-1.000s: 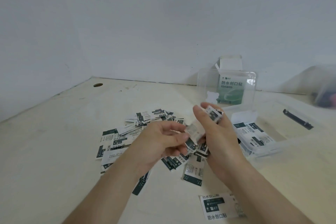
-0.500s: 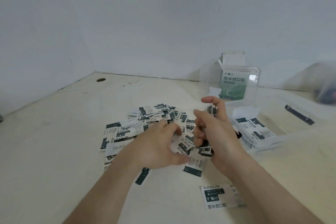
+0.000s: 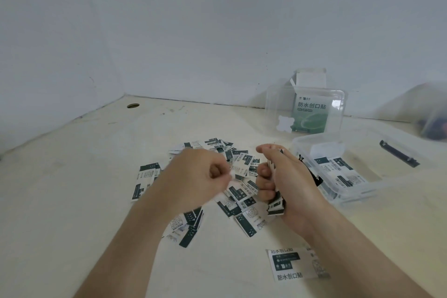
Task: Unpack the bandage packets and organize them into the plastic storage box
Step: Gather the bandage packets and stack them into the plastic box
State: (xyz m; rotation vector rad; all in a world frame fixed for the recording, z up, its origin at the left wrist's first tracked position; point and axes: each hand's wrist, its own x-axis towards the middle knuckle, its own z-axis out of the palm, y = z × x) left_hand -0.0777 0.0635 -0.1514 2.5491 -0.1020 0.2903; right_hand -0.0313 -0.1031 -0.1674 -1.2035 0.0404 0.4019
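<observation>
2 bare forearms (image 3: 135, 244), no sleeves or jewellery

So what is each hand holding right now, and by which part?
The right hand grips a stack of bandage packets, fingers wrapped around the stack's middle, ends sticking out above and below. The left hand is closed over the pile; whether it pinches a packet cannot be told.

Your left hand (image 3: 198, 172) has lifted off the packets (image 3: 242, 191) and curled shut. Your right hand (image 3: 287, 181) has closed tighter around its stack (image 3: 275, 205).
</observation>
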